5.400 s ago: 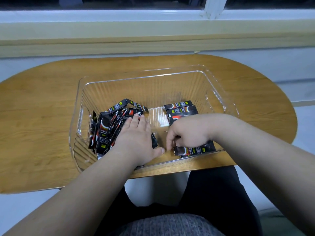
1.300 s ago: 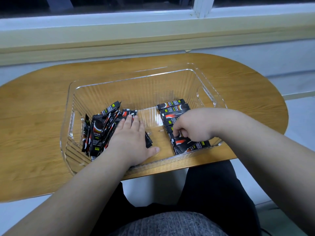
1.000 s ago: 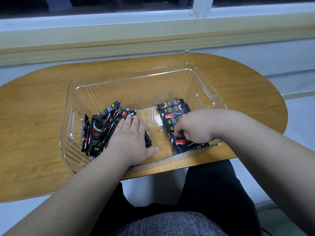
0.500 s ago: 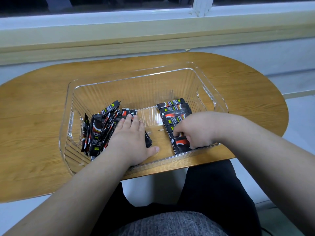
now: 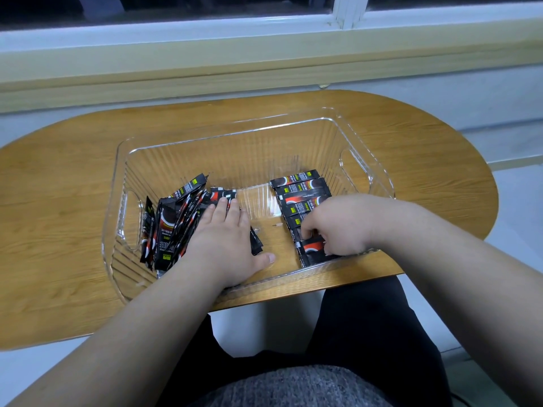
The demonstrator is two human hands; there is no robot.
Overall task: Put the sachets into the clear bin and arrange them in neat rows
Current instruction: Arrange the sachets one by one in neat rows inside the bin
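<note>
Nearest to me, on my side of the clear bin (image 5: 235, 154), I see dark trousers (image 5: 358, 327) and a grey knitted hem (image 5: 293, 386) under the tabletop's (image 5: 58, 186) edge. Both forearms reach over the bin's near wall. Inside the bin, the left hand (image 5: 226, 245) lies flat with straight fingers, palm pressing on a loose heap of sachets (image 5: 170, 227), thumb spread out on the bin floor. That heap fills the bin's left half, black packets leaning and overlapping at mixed angles. In the bin's right half, the right hand (image 5: 338, 227) has its fingers curled down and pinches the nearest sachet (image 5: 313, 249), which lies close to the bin's near wall. Past that hand a row of sachets (image 5: 302, 192) runs away from me, lying flat and overlapping, toward the bin's far wall. A strip of bare bin floor separates heap and row. The bin sits on the wooden tabletop, and beyond the bin's far side I make out a pale window sill (image 5: 205, 63)
</note>
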